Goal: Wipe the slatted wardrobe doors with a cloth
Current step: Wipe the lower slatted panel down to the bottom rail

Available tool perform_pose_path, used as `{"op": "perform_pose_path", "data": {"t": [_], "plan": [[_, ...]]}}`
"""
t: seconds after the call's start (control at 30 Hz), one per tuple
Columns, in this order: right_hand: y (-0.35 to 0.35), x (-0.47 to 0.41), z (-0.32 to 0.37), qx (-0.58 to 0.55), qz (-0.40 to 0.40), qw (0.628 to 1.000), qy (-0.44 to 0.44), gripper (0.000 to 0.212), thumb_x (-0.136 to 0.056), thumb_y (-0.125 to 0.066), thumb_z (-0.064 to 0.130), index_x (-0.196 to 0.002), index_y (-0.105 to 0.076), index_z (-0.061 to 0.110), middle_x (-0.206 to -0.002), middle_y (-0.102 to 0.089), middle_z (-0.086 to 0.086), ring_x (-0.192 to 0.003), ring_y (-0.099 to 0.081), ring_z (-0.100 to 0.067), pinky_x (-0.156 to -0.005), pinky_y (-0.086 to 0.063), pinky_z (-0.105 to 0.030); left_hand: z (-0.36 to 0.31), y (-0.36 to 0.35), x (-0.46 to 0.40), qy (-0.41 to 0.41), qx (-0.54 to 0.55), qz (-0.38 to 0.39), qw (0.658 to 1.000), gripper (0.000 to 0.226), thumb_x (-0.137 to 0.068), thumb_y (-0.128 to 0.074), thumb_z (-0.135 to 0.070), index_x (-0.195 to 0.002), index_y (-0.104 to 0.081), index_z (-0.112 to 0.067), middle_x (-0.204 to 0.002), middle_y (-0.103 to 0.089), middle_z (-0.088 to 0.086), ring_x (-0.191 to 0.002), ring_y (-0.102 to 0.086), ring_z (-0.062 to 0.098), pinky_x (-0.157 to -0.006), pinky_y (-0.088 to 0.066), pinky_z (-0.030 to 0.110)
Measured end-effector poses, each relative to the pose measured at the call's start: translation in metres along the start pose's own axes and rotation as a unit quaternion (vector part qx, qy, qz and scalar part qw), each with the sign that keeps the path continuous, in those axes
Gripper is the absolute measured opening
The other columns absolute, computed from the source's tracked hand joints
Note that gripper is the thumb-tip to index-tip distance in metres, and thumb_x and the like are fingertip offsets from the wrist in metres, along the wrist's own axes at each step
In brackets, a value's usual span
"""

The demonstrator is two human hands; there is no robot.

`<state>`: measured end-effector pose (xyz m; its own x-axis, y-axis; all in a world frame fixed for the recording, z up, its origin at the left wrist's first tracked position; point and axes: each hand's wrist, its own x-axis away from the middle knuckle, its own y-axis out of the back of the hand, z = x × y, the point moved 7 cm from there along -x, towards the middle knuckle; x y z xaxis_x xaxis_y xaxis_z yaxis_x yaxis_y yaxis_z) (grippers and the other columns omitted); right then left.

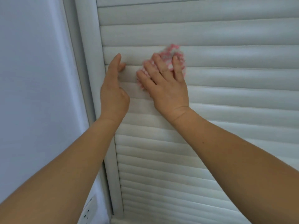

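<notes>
A pink-and-white cloth (174, 57), bunched, was pressed flat against the white slatted door (226, 88) by the right hand (168, 88), fingers spread. The left hand (114, 92), fingers straight, touched a slat near the frame (90, 78).

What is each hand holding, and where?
The right hand presses the pink-and-white cloth flat against the slats, fingers spread over its middle. The left hand holds nothing.

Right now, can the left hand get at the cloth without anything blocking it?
Probably yes. The left hand rests its fingers on the slatted door just beside the pink-and-white cloth, with only bare slats between. But the right hand lies flat over most of the cloth, so only its edges are free.
</notes>
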<state>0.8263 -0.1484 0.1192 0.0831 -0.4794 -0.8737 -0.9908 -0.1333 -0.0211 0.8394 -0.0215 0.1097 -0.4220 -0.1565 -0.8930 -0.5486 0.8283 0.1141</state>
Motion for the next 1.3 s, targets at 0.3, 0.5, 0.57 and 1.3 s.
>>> {"op": "perform_pose_path", "data": {"t": [0.3,0.5,0.57,1.3], "plan": [[-0.013,0.083,0.077,-0.084,0.141,0.984,0.066,0.038,-0.091,-0.039,0.010,-0.118,-0.066,0.011,-0.130,-0.059,-0.010,-0.127,-0.049,-0.031,-0.105,-0.026,-0.059,0.011,0.002,0.014,-0.019,0.002,0.012,1.000,0.081,-0.065,-0.020,0.017,-0.142,-0.030,-0.008,-0.123,-0.041,-0.019,-0.121,-0.045,0.008,-0.107,-0.036,0.038],[-0.014,0.104,0.087,-0.104,0.188,0.972,0.097,0.052,-0.096,-0.019,0.009,-0.115,-0.067,0.013,-0.129,-0.060,-0.006,-0.127,-0.048,-0.028,-0.107,-0.027,-0.056,0.008,0.001,0.028,-0.019,-0.028,0.038,0.999,0.078,-0.069,-0.024,0.018,-0.141,-0.032,-0.011,-0.129,-0.046,-0.005,-0.123,-0.043,0.008,-0.109,-0.033,0.027],[-0.008,0.107,0.080,-0.108,0.183,0.972,0.103,0.052,-0.096,-0.020,0.008,-0.111,-0.070,0.014,-0.125,-0.063,-0.005,-0.125,-0.051,-0.027,-0.107,-0.028,-0.055,-0.004,-0.007,0.037,-0.058,-0.059,0.061,0.995,0.075,-0.070,-0.025,0.014,-0.139,-0.036,-0.010,-0.130,-0.051,0.002,-0.121,-0.042,0.008,-0.105,-0.029,0.015],[0.135,0.227,-0.155,0.062,0.243,0.957,-0.144,0.061,-0.081,-0.035,-0.009,-0.136,-0.042,0.018,-0.143,-0.044,-0.010,-0.134,-0.032,-0.032,-0.102,-0.036,-0.058,-0.071,-0.114,0.099,-0.191,-0.202,0.169,0.946,0.086,-0.061,-0.028,0.012,-0.142,-0.027,-0.017,-0.141,-0.044,0.007,-0.135,-0.028,0.023,-0.104,-0.027,0.060]]}}
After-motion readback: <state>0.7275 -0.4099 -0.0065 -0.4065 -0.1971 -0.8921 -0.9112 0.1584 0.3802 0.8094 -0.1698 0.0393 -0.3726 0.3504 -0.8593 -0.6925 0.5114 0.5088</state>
